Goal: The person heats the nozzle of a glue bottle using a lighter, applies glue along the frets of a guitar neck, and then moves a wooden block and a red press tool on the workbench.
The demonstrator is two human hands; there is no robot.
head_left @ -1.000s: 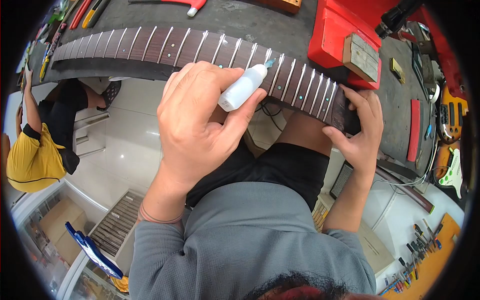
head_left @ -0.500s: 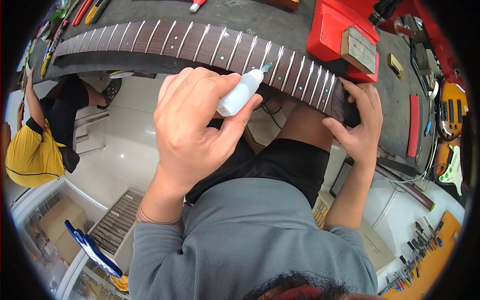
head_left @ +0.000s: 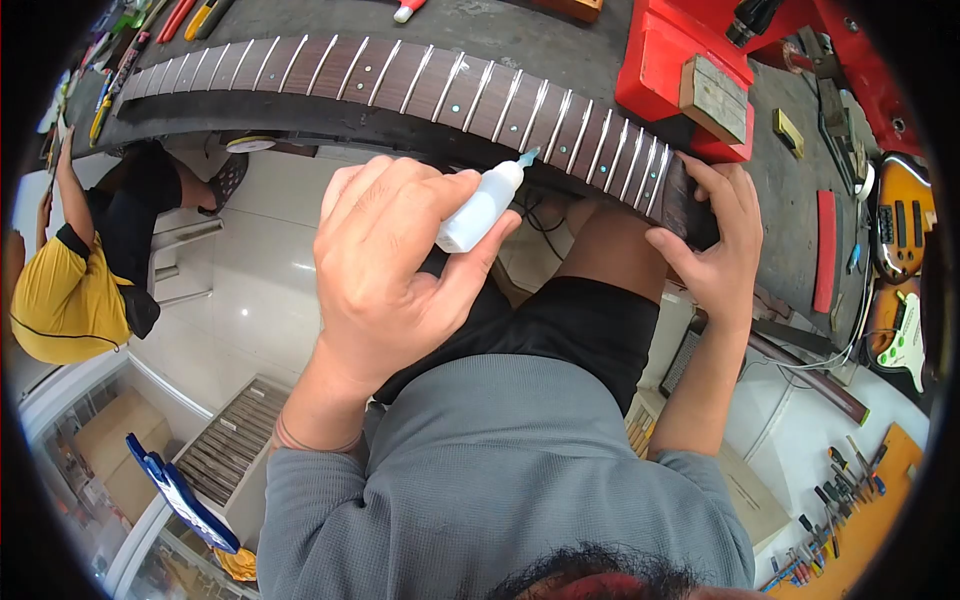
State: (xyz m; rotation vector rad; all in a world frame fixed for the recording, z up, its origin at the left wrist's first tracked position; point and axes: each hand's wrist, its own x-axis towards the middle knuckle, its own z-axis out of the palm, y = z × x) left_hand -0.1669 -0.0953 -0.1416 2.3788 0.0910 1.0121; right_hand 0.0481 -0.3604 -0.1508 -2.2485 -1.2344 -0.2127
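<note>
A dark guitar neck (head_left: 430, 85) with metal frets and small round inlays lies across the near edge of the bench. In my left hand (head_left: 375, 260) is a small white squeeze bottle (head_left: 480, 210), pinched between thumb and fingers. Its bluish tip points up and right, at the near edge of the neck, close to a fret; whether it touches I cannot tell. My right hand (head_left: 722, 225) grips the right end of the neck, thumb on the near side and fingers over the far side.
A red vise (head_left: 655, 60) with a wooden block (head_left: 716, 100) stands behind the neck's right end. Pens and tools lie at the bench's far left. A person in a yellow shirt (head_left: 70, 295) sits at left. Electric guitars (head_left: 900, 220) are at right, above a tool board (head_left: 870, 510).
The bottle's tip has moved from over the fretboard toward its near edge, slightly down. My right hand stays on the neck's end.
</note>
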